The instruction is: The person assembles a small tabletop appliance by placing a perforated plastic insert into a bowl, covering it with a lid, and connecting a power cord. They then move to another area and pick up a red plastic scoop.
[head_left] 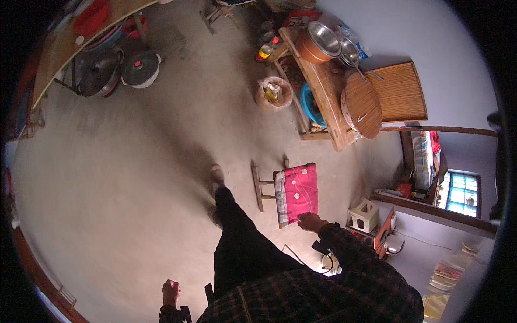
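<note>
My right hand [311,222] is closed at the near corner of a small wooden stool [257,189]. A pink cushion [301,188] with pale round dots and a grey edge covers the seat. The stool looks tilted, its legs pointing left; I cannot tell whether they touch the floor. At the lower left my left hand [171,292] hangs away from everything, fingers curled, with nothing visible in it. My dark trouser leg [231,231] and one shoe [217,173] show between the two hands.
A wooden table [328,102] holds a metal pot [323,40] and a round wooden lid [369,105]. Beside it stands a bagged bin [273,93]. Lidded pans [141,69] sit at the far left. Right of me are a cream plastic stool [364,215] and a doorway beam [436,212].
</note>
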{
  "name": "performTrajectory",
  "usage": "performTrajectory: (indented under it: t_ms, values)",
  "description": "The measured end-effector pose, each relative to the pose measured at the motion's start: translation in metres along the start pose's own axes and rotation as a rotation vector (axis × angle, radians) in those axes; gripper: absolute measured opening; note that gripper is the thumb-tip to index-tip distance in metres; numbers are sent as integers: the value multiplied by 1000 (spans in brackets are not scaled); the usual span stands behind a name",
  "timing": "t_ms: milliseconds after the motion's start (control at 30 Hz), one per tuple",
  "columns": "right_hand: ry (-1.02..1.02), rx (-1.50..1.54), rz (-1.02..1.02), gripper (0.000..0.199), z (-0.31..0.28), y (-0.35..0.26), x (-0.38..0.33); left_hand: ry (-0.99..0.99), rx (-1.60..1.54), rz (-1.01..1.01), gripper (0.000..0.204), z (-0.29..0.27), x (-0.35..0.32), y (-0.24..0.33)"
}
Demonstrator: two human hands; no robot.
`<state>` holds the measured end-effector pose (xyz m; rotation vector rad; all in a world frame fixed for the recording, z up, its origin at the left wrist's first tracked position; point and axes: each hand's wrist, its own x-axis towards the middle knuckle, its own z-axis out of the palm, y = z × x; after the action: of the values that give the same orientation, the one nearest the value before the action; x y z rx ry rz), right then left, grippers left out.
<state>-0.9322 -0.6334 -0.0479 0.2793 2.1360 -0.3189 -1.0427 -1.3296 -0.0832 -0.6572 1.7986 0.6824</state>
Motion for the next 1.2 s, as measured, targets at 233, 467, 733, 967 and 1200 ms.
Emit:
performTrajectory:
  t_ms: [233, 467, 733, 967, 1200]
  values:
    - [150, 47, -314, 22, -46, -13, 99, 67, -81, 48, 15, -53, 3, 90]
    - [66, -261, -578, 16, -147, -68, 188, -35, -2, -193, 13, -96, -2, 146]
    - [216, -157, -455, 14, -333, -159, 295, -9, -71, -88, 24, -112, 6, 186]
    - [463, 347, -651, 14, -529, -337, 379, 83, 235, 276, 28, -156, 60, 181]
    - [533, 697, -951, 40, -655, -494, 430, 133, 262, 246, 30, -247, 119, 273]
